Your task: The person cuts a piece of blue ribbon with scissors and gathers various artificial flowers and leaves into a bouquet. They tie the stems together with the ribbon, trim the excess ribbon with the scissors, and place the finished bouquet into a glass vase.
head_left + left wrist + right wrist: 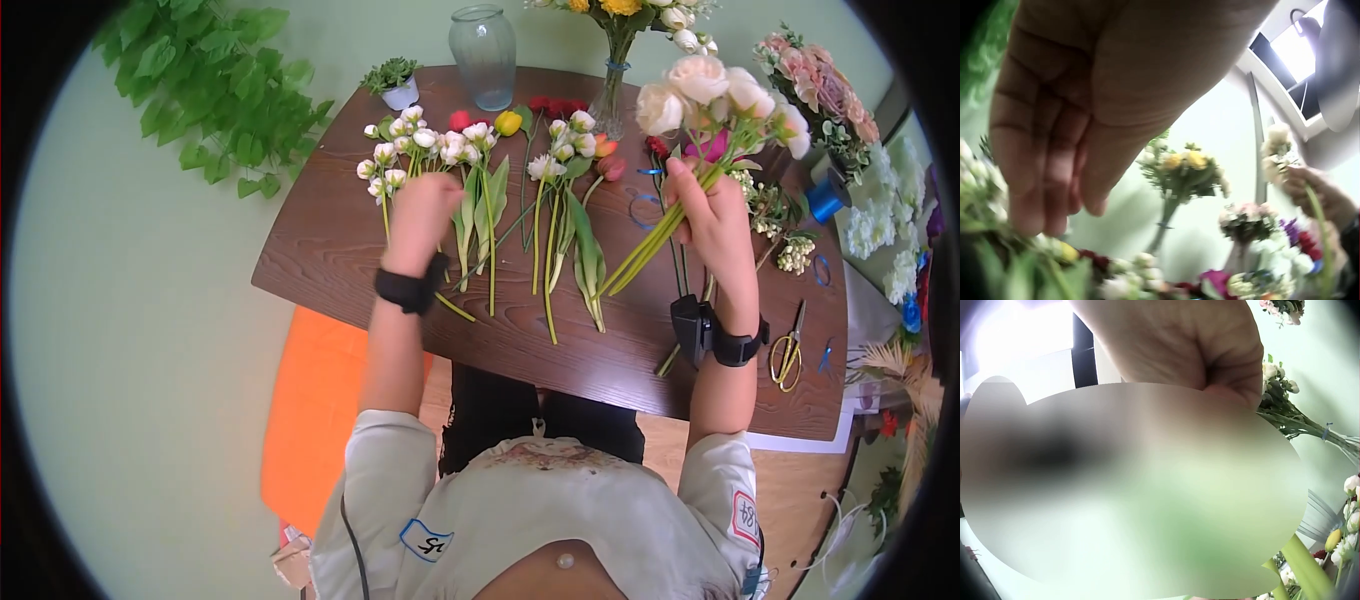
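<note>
The right hand (718, 212) grips the green stems (645, 252) of a bunch of cream flowers (697, 80), held above the table's right side with the stem ends pointing down and left. In the left wrist view, that hand (1310, 187) shows at the right edge. The left hand (422, 215) is over the white flowers (405, 130) lying at the table's left. Its fingers (1054, 194) reach down, loosely bent, near blossoms and leaves; no stem shows between them. A blurred patch covers much of the right wrist view.
Tulips, including a yellow one (508, 123), and more white flowers (575, 137) lie mid-table. Behind them stand a glass vase (483, 60), a potted plant (400, 92) and a vase of flowers (612, 90). At right are gold scissors (786, 360) and a blue ribbon spool (827, 196).
</note>
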{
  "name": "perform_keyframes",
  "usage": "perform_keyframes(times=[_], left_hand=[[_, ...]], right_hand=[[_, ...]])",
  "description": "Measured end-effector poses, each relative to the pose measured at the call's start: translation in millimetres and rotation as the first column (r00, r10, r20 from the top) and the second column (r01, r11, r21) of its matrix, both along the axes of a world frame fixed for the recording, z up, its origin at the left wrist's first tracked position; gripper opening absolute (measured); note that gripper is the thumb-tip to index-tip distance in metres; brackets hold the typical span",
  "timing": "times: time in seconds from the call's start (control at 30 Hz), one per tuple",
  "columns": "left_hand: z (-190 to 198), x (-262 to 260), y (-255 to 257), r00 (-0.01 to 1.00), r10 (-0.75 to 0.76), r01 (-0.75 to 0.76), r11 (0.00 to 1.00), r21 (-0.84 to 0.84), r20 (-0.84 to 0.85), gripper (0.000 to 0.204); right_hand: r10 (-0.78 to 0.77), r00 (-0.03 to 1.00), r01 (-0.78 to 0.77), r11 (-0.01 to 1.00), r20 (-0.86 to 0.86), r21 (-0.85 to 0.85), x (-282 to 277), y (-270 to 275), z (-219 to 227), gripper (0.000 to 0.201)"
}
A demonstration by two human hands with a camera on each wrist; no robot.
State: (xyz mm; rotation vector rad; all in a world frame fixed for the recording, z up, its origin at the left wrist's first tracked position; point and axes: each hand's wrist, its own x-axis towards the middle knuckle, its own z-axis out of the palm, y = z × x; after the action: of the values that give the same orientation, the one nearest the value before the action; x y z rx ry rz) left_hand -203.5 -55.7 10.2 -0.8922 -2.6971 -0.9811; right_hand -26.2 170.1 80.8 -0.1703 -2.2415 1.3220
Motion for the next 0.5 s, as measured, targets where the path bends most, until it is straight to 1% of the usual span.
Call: perform_keyframes(times=[0.03,0.07,0.1,0.17,0.2,0.23,0.3,0.37,0.43,0.47,0.5], left_hand=[[2,-10,-14,0.992,0.099,-0.115,0.969,-0.217,-0.083,0.014],[2,-18,-22,0.984,0.171,-0.176,0.955,-0.238,-0.042,0.018],[-2,-22,-23,0.984,0.173,-0.178,0.954,-0.241,-0.043,0.018],[-7,-24,-17,0.986,0.023,0.017,0.971,-0.24,0.166,0.024],[-10,-20,-7,0.981,-0.043,0.08,0.977,-0.199,0.187,0.029],[-14,-15,5,0.978,-0.062,0.11,0.964,-0.242,0.197,0.031],[-26,-7,25,0.994,-0.082,0.102,0.909,-0.404,0.067,0.031],[-34,-5,32,0.995,-0.081,0.101,0.908,-0.408,0.066,0.031],[-34,-7,37,0.995,-0.085,0.102,0.907,-0.408,0.06,0.03],[-25,-6,37,0.974,-0.031,0.12,0.913,-0.389,0.225,0.028],[-20,-5,36,0.922,0.022,0.133,0.92,-0.37,0.387,0.026]], right_hand=[[0.002,1.0,-0.002,1.0,-0.014,0.02,0,2,0,0.032],[-0.002,1.0,0.002,1.0,-0.014,0.015,0,5,-3,0.032],[0.0,1.0,0.0,1.0,-0.015,0.012,0,5,-3,0.032],[0.024,0.999,-0.023,0.999,-0.038,0.025,0,5,-1,0.033],[0.025,0.999,-0.024,0.999,-0.038,0.021,0,4,0,0.033],[0.018,0.999,-0.018,1.0,-0.04,0.005,-1,2,1,0.033],[0.011,0.999,-0.012,1.0,-0.042,-0.009,0,0,1,0.033],[0.033,0.997,-0.035,0.999,-0.076,-0.027,0,1,0,0.032],[0.013,0.998,-0.015,0.999,-0.059,-0.033,2,-1,3,0.032],[-0.003,0.999,0.001,0.999,-0.037,-0.047,3,-1,4,0.032],[-0.006,0.999,0.004,0.999,-0.038,-0.047,3,0,5,0.032]])
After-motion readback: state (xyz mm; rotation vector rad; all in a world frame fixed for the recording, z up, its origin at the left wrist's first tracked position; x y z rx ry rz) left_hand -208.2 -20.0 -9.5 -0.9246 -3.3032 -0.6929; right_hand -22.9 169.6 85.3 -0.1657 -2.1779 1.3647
